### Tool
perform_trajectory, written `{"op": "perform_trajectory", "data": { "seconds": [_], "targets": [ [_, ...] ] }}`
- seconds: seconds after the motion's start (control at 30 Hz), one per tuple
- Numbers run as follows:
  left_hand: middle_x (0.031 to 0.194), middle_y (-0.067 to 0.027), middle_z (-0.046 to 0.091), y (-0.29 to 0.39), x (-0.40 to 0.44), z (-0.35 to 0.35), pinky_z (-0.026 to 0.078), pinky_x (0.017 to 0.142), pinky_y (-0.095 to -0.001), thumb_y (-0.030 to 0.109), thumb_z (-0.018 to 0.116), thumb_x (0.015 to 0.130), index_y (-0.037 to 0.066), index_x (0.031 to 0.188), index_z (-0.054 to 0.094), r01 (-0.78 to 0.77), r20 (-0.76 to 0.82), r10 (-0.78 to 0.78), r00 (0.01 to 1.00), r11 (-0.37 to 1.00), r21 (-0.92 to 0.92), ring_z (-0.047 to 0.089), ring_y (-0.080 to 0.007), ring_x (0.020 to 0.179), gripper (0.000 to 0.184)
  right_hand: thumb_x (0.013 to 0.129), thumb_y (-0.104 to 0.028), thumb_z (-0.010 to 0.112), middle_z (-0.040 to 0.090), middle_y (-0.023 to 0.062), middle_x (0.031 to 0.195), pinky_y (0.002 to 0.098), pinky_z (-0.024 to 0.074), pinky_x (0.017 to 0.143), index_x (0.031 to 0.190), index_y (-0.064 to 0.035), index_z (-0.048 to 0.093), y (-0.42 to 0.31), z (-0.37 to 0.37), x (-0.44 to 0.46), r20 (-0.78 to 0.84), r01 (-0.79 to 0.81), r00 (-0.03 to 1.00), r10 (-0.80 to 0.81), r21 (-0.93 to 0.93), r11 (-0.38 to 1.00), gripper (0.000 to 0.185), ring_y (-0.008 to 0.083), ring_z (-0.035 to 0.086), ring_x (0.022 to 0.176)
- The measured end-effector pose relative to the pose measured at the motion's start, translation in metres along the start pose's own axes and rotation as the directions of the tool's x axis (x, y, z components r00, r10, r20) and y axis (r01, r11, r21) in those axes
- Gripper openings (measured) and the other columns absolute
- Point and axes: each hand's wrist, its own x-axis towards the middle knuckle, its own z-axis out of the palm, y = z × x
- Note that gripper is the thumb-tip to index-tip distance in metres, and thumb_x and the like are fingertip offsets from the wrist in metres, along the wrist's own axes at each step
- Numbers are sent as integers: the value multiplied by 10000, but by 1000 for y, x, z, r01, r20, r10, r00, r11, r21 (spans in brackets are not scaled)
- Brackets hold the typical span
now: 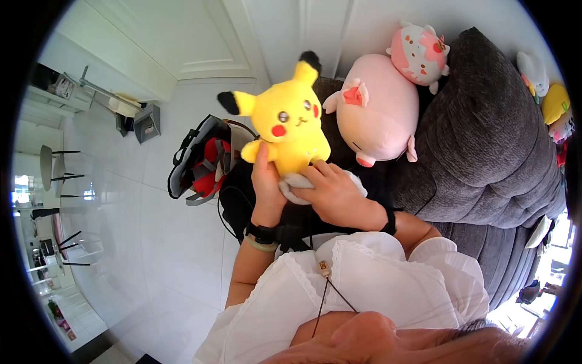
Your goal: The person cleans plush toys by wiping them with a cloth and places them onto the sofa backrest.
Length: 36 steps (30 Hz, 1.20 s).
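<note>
While the wearer is looking down past a white blouse (388, 273) in the head view, the yellow plush toy (290, 127) is standing out just beyond both hands, face toward the camera. Its long axis is running away from the wearer, ears at the far end and base at the near end, with the head leaning a little to the left. Neither hand is nearer, since both are touching its lower part. The left hand (267, 185) is gripping the near left side, its thumb lying up beneath the toy's arm. From the right, the right hand (339, 193) is reaching across, fingers bent and pressing a pale cloth (290, 189) against the base; its fingertips are meeting the belly. Farther right, a pink pig plush (382, 112) is lying apart from the toy, beside the grey cushion (479, 133).
</note>
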Motion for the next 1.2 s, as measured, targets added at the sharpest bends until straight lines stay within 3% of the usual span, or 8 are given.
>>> {"op": "perform_trajectory", "data": {
  "seconds": [0.13, 0.23, 0.37, 0.5, 0.7, 0.9, 1.03, 1.2],
  "targets": [
    [1421, -116, 555, 17, 1, 3, 434, 1088, -463, 379, 356, 1086, 40, 1435, 456, -29, 12, 29, 999, 999, -43, 545, -294, 1290, 497, 684, 33, 614, 626, 106, 991, 419, 517, 817, 1095, -72, 729, 24, -30, -12, 218, -117, 976, 11, 483, 868, 440, 283, 602, 960],
    [1433, -120, 548, 21, 0, -1, 439, 1090, -461, 377, 344, 1087, 44, 1429, 465, 46, 29, -43, 999, 991, -124, 544, -302, 1295, 492, 713, 54, 584, 680, 104, 1076, 385, 539, 846, 1124, -23, 710, 44, -47, -32, 168, -281, 926, 338, 904, 323, 437, 239, 645, 1014],
    [1407, -135, 566, 11, 6, -18, 475, 1058, -461, 337, 321, 1084, 29, 1434, 453, 142, 157, -116, 981, 976, -163, 576, -309, 1254, 485, 795, -16, 524, 709, 169, 1054, 375, 587, 863, 1243, 64, 596, 68, -56, -28, 28, -103, 602, 798, 994, 43, 461, 272, 717, 878],
    [1352, -134, 607, 12, -6, -8, 494, 1014, -407, 274, 437, 1065, 20, 1390, 508, 7, 275, -66, 959, 978, 210, 610, -292, 1198, 419, 875, -74, 502, 685, 154, 1072, 397, 599, 838, 1278, 37, 554, 95, -32, -31, 446, -27, 587, 676, 845, -534, 421, 286, 702, 928],
    [1147, -111, 658, 1, -1, 9, 503, 878, -294, 87, 633, 955, -18, 1277, 574, -134, 95, 98, 991, 820, 556, 645, -210, 1002, 344, 984, -157, 577, 647, 119, 1279, 343, 549, 961, 1396, 25, 512, 82, 31, -29, 341, -10, 796, 500, 834, -552, 454, 195, 660, 1113],
    [1178, -72, 582, 8, -7, 24, 471, 871, -272, 26, 674, 923, 15, 1302, 528, -523, 384, 744, 547, -55, 851, 581, -145, 976, 406, 977, -145, 600, 661, 110, 1251, 350, 564, 937, 1381, 7, 530, 71, 27, -17, 254, 14, 825, 504, 883, -468, 437, 195, 681, 1066],
    [1137, -87, 582, 6, -27, 35, 475, 879, -289, 94, 686, 926, 8, 1236, 547, -493, 284, 421, 861, 559, 666, 583, -170, 1005, 350, 969, -129, 604, 666, 106, 1239, 338, 549, 949, 1365, -2, 552, 71, 33, -18, 223, 19, 774, 593, 928, -373, 419, 188, 667, 1079],
    [1317, -155, 532, 15, -20, 30, 416, 1095, -358, 135, 702, 919, -38, 1345, 394, -225, 204, 129, 970, 791, 569, 542, -211, 1233, 553, 880, 22, 596, 665, 87, 1203, 307, 491, 967, 1311, -2, 617, 75, 42, -22, 24, -84, 686, 727, 995, 47, 432, 159, 627, 1088]
  ]
}}
